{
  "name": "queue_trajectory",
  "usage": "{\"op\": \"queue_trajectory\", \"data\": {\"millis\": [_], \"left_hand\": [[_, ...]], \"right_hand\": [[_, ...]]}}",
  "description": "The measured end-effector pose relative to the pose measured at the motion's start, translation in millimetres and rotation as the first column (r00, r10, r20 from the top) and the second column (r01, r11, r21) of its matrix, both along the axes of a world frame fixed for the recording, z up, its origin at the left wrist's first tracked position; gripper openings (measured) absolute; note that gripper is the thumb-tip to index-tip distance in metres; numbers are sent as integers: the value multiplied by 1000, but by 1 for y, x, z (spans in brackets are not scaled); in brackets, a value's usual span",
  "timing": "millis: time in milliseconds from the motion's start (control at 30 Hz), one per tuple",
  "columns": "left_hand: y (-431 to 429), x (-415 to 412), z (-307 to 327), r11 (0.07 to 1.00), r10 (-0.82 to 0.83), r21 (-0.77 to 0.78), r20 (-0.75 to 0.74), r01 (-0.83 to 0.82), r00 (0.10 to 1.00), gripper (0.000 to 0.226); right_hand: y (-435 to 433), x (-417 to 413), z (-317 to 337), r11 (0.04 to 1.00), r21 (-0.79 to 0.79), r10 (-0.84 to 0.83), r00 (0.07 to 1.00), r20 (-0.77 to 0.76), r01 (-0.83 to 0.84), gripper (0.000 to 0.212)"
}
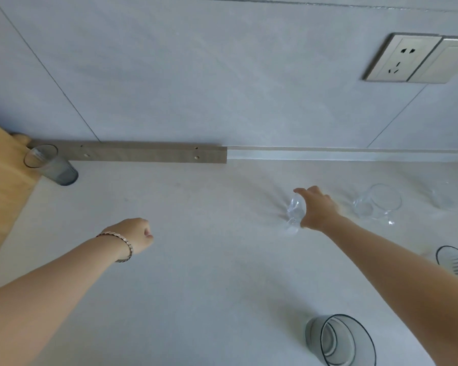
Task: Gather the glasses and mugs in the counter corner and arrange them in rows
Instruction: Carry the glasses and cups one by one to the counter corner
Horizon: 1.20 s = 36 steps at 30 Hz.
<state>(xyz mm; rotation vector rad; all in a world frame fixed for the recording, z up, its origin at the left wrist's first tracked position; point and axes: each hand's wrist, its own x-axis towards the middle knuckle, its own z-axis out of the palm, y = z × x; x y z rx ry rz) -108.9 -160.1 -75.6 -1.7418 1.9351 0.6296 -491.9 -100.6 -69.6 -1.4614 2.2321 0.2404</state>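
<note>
The left arm reaches forward from the lower left, bare, with a bracelet (pixel 126 245) round the wrist. The left hand (pixel 135 233) is curled into a fist, back upward, holding nothing. The right arm stretches further forward from the lower right, almost straight, and the right hand (pixel 316 210) grips a small clear glass (pixel 296 207) from the side, fingers curled round it.

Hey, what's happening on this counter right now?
A person is gathering glassware on a white counter. Their right hand grips a small clear glass mid-counter. The left hand is curled above the counter and holds nothing. One grey glass stands in the corner beside the wooden board. A clear mug, a ribbed grey glass and a larger grey glass sit scattered to the right, so no rows are formed yet.
</note>
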Motion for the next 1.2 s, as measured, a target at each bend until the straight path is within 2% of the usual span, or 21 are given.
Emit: {"op": "queue_trajectory", "data": {"millis": [167, 367, 500, 667, 833, 967, 1067, 1200], "left_hand": [[-19, 56, -14, 994, 102, -26, -44, -103, 994, 33], [-44, 141, -12, 988, 150, -22, -63, -152, 987, 27], [-69, 199, -14, 980, 200, -9, -50, -201, 978, 33], [-95, 241, -27, 970, 242, -14, -70, -243, 968, 26], [-119, 252, -42, 982, 186, 9, -84, -186, 979, 35], [-126, 257, -52, 990, 138, 19, -90, -136, 986, 17], [-127, 259, -55, 992, 122, 52, -108, -117, 987, 17], [-119, 255, -48, 995, 93, 48, -79, -90, 992, 31]], "right_hand": [[-12, 75, 12, 994, 1, 108, 994, 15, -108, 86], [-58, 213, 18, 985, -36, 170, 969, 178, -167, 95], [-107, 301, 19, 986, -91, 159, 945, 285, -138, 97], [-175, 382, 10, 979, -135, 182, 947, 263, -151, 93], [-223, 422, -6, 984, -132, 148, 960, 238, -119, 88], [-239, 436, -16, 984, -132, 149, 964, 220, -122, 85], [-239, 438, -17, 981, -135, 170, 961, 218, -142, 88], [-215, 425, -12, 969, -152, 226, 948, 223, -196, 94]]}}
